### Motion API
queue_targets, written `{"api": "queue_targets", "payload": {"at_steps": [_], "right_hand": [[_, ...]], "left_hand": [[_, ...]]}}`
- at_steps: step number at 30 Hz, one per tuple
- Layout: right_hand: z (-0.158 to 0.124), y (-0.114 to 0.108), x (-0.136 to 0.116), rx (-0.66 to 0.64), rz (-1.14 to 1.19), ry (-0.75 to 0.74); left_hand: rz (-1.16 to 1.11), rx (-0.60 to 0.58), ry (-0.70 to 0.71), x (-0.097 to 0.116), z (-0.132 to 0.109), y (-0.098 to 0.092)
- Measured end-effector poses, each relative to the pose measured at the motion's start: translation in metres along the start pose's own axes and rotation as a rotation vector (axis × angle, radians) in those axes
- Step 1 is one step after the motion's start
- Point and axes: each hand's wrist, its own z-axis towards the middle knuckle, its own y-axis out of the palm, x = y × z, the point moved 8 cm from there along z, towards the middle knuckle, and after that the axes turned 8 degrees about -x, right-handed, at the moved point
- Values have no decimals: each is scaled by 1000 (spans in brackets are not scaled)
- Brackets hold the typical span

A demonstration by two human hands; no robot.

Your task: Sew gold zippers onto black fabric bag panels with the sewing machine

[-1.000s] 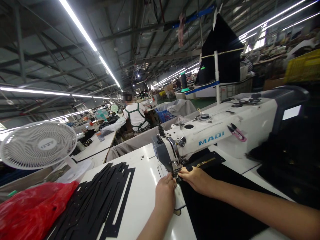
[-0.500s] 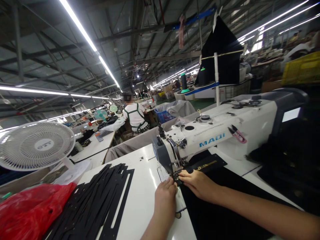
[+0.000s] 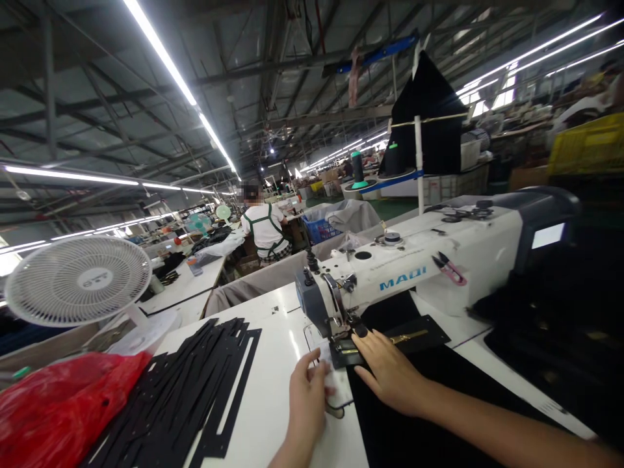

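A white sewing machine (image 3: 404, 266) stands over the white table. Beside its presser foot, a black strip with a gold zipper (image 3: 409, 337) lies across a large piece of black fabric (image 3: 414, 403). My right hand (image 3: 390, 374) rests flat on the strip, fingers stretched out near the needle area. To the left of the strip, my left hand (image 3: 308, 400) is apart from it, fingers loosely bent with a gap between them and nothing visible inside. The strip's left end lies by the needle plate.
Many black slotted pieces (image 3: 195, 390) are heaped on the left of the table, beside a red plastic bag (image 3: 63, 403). A white fan (image 3: 80, 279) stands behind them. Pink-handled thread snips (image 3: 453, 273) sit on the machine. A person (image 3: 266, 224) sits ahead, facing away.
My left hand has come off the work by the needle and moved slightly down and left. My right hand has flattened over the zipper strip, whose left end now shows past the presser foot.
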Motion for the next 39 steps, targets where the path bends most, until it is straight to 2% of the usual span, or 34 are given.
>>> {"api": "queue_targets", "payload": {"at_steps": [3, 5, 7, 8, 10, 13, 16, 18, 19, 21, 24, 27, 29, 33, 36, 39], "right_hand": [[-36, -3, -15, 48, -36, -14], [-62, -5, -27, 70, -46, -13], [-83, -8, -38, 47, -25, -6], [-91, -12, -42, 18, 3, 4], [-97, -26, -45, -58, 87, 33], [-88, -70, -51, -138, 201, -17], [-76, -114, -80, -250, 258, -347], [-75, -132, -98, -293, 285, -501], [-78, -139, -107, -257, 266, -559], [-90, -150, -124, -87, 161, -653], [-119, -156, -145, 190, 17, -764], [-140, -150, -155, 303, 13, -834], [-145, -147, -156, 337, 32, -851], [-146, -144, -158, 347, 35, -861], [-146, -138, -167, 281, 24, -890], [-145, -124, -178, 208, 115, -918]], "left_hand": [[-397, -47, -363, -35, -29, 19], [-452, -166, -438, -37, -46, 39], [-414, -317, -393, -23, -59, 54], [-362, -359, -335, -11, -64, 57], [-199, -354, -188, 18, -71, 52], [70, -316, 79, 71, -88, 40], [324, -261, 528, 128, -121, 29], [528, -166, 789, 152, -150, 19], [628, -112, 872, 158, -164, 12], [803, -29, 937, 161, -186, 1], [931, 51, 913, 153, -210, -12], [932, 162, 882, 146, -229, -21], [953, 189, 879, 144, -238, -21], [981, 132, 849, 145, -243, -23], [914, 123, 766, 143, -243, -29], [817, 31, 680, 135, -248, -25]]}}
